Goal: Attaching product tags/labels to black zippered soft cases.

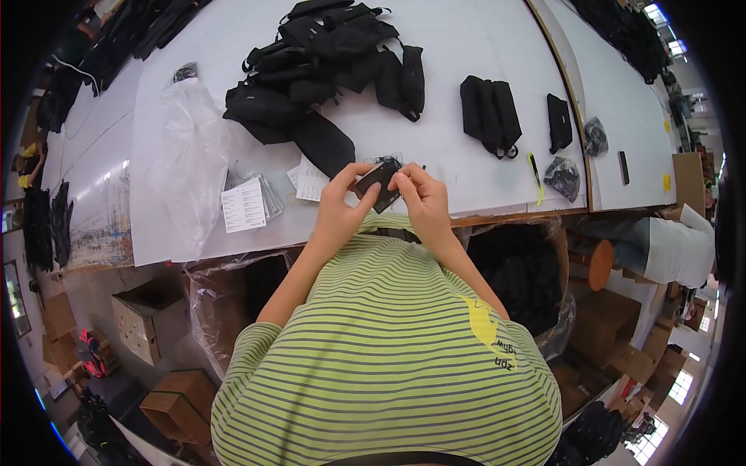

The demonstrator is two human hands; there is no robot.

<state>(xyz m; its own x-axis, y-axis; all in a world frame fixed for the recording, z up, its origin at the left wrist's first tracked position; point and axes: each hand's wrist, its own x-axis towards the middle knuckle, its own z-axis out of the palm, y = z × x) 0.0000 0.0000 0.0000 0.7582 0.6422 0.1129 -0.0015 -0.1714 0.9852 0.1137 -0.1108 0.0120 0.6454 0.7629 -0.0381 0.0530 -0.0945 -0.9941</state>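
Observation:
Close to the table's near edge, my left hand is closed on a dark rectangular hang tag, thumb on its face. My right hand pinches at the tag's upper right corner, fingertips pressed together. Thin black strings lie just beyond the tag. White printed tags rest beside my left hand, and a fanned stack of similar tags lies farther left. A large pile of black fabric pouches sits ahead, with one pouch reaching toward my left hand.
Black pouches and a single narrow pouch lie right. Near them are a yellow-handled cutter and a bag of small dark items. Clear plastic spreads at left. Lined boxes stand below the table edge; a person is at far right.

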